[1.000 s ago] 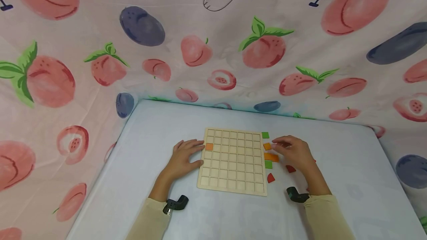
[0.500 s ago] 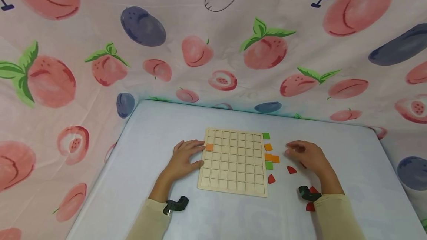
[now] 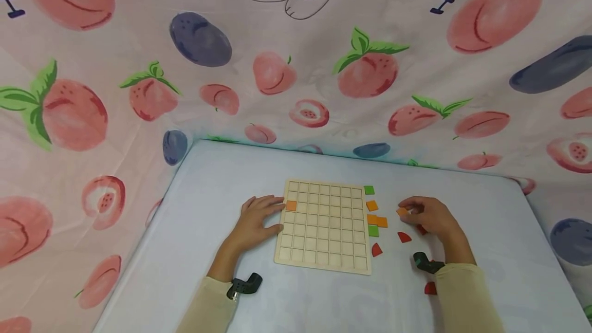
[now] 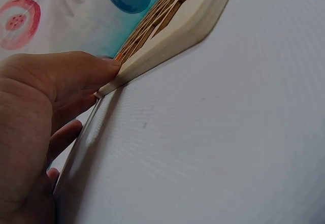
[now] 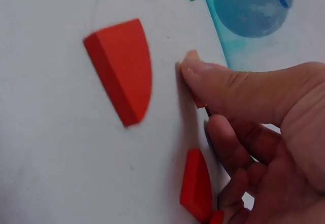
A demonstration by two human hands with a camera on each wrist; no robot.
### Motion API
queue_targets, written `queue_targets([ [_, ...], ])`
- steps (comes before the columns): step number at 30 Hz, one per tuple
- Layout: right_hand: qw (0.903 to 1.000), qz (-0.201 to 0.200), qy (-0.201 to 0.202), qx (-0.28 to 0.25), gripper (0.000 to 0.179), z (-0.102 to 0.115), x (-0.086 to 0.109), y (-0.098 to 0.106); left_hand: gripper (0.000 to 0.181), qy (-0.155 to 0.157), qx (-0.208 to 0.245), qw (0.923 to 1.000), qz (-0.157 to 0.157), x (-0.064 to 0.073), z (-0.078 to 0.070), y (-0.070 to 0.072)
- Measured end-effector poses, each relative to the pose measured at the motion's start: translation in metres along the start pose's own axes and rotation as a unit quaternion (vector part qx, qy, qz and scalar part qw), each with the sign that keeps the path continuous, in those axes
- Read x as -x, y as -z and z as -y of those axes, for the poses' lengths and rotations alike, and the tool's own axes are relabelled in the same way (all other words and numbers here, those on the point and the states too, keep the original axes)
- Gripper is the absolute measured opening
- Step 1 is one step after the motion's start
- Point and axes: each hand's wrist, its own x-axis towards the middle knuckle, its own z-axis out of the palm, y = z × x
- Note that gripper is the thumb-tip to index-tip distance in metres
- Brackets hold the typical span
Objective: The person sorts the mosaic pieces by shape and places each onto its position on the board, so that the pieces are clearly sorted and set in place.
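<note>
A square wooden grid board (image 3: pixel 322 226) lies flat on the table, with one orange square tile (image 3: pixel 291 206) set in a cell near its left side. My left hand (image 3: pixel 253 223) touches the board's left edge with its fingers extended; the left wrist view shows the thumb (image 4: pixel 96 71) against the rim. To the right of the board, my right hand (image 3: pixel 431 216) pinches a small orange square tile (image 3: pixel 401 211) between thumb and fingers. The right wrist view shows this tile (image 5: pixel 199 100) partly covered by the thumb, just over or on the table.
Along the board's right edge lie green square tiles (image 3: pixel 369 189) and orange tiles (image 3: pixel 372 205). Several red quarter-round pieces (image 3: pixel 404 237) are scattered near and under the right forearm. A fruit-print cloth (image 3: pixel 277 35) hangs behind the table.
My right hand has moved right, away from the tiles beside the board, and now pinches an orange tile. Red pieces near the right forearm have come into sight. The left hand stays put.
</note>
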Motion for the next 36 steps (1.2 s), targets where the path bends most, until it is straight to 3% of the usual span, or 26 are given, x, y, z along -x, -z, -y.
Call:
queue_targets([
  [6,0.9998,-0.007,-0.018,0.004,0.042,0.001,-0.004,-0.006,0.054,0.001,0.001,1.0,0.002,0.0,-0.002,0.0],
  [18,0.9998,-0.003,-0.016,0.013,0.032,0.003,-0.001,0.0,0.054,0.0,-0.009,1.0,0.002,0.0,-0.003,-0.001],
  [25,0.9999,0.0,-0.014,-0.004,0.047,0.002,0.004,0.003,0.053,-0.003,-0.008,1.0,0.001,0.0,-0.003,-0.001],
  [30,0.9978,-0.018,-0.028,-0.057,0.056,-0.002,0.013,0.003,0.054,-0.001,-0.011,0.9999,0.004,-0.001,-0.002,-0.001],
  [36,0.9911,-0.064,-0.031,-0.113,0.048,-0.002,0.021,-0.001,0.055,0.003,-0.015,0.9999,0.005,0.0,0.0,-0.001],
])
